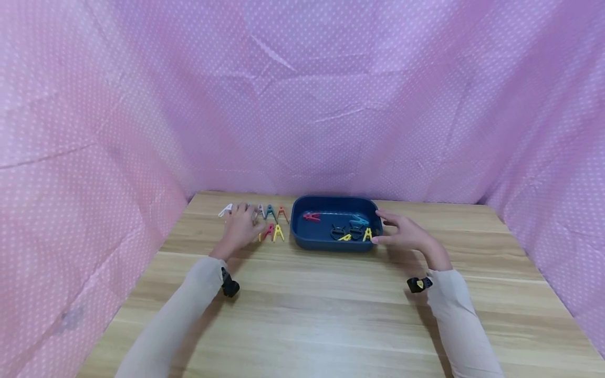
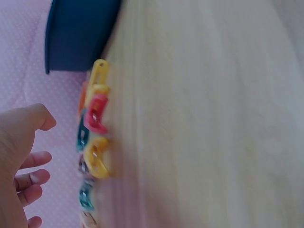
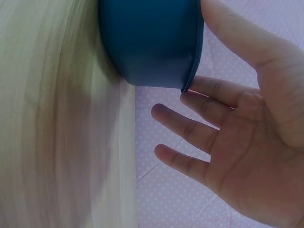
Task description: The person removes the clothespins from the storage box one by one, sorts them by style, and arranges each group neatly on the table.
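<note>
Toward the far side of the wooden table (image 1: pixel 312 310), blue tray (image 1: pixel 331 245) sits upright, loose clips just off its left end. Left hand (image 1: pixel 240 227) is over the clips, fingers relaxed and apart, nothing in its grip per the left wrist view; right hand (image 1: pixel 407 234) is spread at the tray's right end, thumb and fingertips at the rim, not closed around it. Clips on the table: white clip (image 1: pixel 225 210) far left, teal clip (image 1: pixel 270 211) and orange clip (image 1: pixel 282 212) in back, red clip (image 1: pixel 268 231) and yellow clip (image 1: pixel 278 233) in front; some others partly hidden by the hand. Inside the tray: pink-red clip (image 1: pixel 311 216), light-blue clip (image 1: pixel 359 220), two yellow ones, two dark roundish pieces (image 1: pixel 337 232). To do the pick well: choose one clip, thumb and index pinch only, come from above so tightly packed neighbours don't get nudged. Light fingertip contact on the tray should do; pushing left would risk running it into the nearest clips. Lift clear of the rim before any sideways move.
</note>
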`<state>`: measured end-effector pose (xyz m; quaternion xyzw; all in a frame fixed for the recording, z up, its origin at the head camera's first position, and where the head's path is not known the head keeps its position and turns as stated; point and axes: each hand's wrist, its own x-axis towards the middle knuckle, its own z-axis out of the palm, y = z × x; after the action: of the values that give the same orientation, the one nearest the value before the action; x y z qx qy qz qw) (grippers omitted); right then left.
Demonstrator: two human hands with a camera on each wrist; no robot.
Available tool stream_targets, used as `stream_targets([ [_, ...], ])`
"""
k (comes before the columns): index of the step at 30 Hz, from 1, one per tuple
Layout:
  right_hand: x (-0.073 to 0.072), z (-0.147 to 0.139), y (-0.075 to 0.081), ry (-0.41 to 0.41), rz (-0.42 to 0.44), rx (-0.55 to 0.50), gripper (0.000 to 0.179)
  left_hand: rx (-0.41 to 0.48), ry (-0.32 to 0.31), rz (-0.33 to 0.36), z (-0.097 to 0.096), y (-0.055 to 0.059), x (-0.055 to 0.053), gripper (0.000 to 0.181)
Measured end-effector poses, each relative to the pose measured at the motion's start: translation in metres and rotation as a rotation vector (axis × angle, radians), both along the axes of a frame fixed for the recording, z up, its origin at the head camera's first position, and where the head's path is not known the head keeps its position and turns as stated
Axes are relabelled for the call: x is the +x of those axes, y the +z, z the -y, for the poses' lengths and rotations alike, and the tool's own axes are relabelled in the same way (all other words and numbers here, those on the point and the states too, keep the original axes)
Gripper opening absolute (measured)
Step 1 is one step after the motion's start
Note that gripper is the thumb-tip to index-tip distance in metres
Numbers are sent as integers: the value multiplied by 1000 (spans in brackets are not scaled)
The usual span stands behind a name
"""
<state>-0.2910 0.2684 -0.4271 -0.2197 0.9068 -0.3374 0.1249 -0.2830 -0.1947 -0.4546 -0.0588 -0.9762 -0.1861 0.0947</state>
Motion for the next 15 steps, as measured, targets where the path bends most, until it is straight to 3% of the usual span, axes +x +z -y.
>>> stream_targets([
  [6, 2, 0, 2, 3, 4, -3, 93, -5, -40, -20, -19, 15, -5, 48],
  [15, 2, 0, 3, 6, 0, 1, 91, 21, -112, 11, -60, 32, -11, 49],
])
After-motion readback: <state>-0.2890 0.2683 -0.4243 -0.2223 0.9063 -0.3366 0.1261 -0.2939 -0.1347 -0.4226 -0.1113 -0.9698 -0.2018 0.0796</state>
